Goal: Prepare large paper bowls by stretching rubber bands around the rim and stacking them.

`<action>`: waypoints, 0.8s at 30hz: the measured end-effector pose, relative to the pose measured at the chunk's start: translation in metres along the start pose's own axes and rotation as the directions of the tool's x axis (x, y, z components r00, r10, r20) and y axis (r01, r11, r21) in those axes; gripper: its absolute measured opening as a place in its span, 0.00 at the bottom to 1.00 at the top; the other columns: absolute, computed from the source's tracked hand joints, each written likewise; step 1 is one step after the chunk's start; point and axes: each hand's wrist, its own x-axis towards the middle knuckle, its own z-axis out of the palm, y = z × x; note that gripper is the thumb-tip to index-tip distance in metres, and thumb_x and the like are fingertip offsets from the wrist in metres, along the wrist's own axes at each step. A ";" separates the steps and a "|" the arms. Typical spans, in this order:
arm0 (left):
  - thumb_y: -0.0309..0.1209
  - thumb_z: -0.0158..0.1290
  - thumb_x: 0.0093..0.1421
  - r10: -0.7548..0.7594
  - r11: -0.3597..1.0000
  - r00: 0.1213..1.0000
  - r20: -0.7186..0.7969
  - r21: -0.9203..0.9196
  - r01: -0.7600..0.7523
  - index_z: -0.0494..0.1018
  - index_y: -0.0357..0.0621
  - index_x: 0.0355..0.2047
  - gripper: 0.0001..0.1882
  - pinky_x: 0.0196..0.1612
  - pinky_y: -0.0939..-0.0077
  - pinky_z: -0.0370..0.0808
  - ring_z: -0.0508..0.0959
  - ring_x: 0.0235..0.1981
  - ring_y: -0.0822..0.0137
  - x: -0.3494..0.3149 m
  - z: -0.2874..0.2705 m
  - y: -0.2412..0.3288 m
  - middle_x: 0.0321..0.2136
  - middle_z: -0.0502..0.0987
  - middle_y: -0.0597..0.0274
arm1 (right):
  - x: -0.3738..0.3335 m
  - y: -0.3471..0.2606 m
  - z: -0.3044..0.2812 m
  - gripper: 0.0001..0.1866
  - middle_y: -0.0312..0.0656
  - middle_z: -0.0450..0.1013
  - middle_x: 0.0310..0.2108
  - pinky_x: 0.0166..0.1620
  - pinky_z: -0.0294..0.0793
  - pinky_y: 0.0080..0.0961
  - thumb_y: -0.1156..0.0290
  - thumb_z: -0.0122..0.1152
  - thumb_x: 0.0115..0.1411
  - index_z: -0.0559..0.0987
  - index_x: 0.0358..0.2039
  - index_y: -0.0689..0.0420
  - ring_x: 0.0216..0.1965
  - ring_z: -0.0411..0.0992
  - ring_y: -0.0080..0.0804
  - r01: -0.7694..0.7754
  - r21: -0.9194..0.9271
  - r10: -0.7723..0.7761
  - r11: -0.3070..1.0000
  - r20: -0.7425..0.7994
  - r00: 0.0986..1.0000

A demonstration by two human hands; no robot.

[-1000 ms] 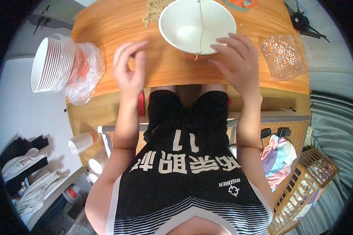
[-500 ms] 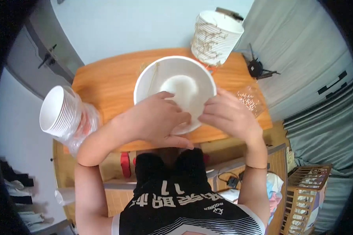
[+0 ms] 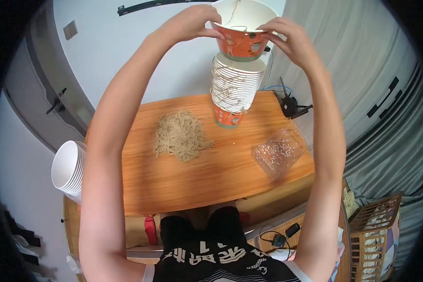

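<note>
A paper bucket (image 3: pixel 242 46), orange with printed figures outside and white inside, is raised over the far side of the table. My left hand (image 3: pixel 195 22) pinches its left rim, and my right hand (image 3: pixel 291 40) grips the right rim. A thin tan string lies along the bucket's inner wall. Directly beneath, a tall stack of nested white-rimmed buckets (image 3: pixel 237 89) stands on the table, with tan strings hanging over its rims. A loose heap of tan strings (image 3: pixel 181 136) lies left of that stack.
A clear plastic bag with small pale beads (image 3: pixel 278 152) rests at the table's right. Another stack of white buckets (image 3: pixel 68 167) leans at the left edge. Behind the bag sits a black router (image 3: pixel 290 107) with cables. The wooden table (image 3: pixel 174 188) ends before my legs.
Both hands have moved from the near middle of the table up to the far stack, lifting the bucket above it. The string heap behind it is now uncovered.
</note>
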 end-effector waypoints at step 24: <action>0.38 0.55 0.60 -0.582 0.767 0.811 -0.064 0.287 0.573 0.76 0.49 0.32 0.08 0.35 0.56 0.77 0.81 0.33 0.53 -0.070 0.125 0.007 0.31 0.80 0.60 | -0.062 0.014 0.084 0.21 0.47 0.78 0.43 0.54 0.71 0.31 0.56 0.53 0.70 0.81 0.49 0.61 0.48 0.74 0.37 -0.631 0.250 0.405 0.735 0.584 0.703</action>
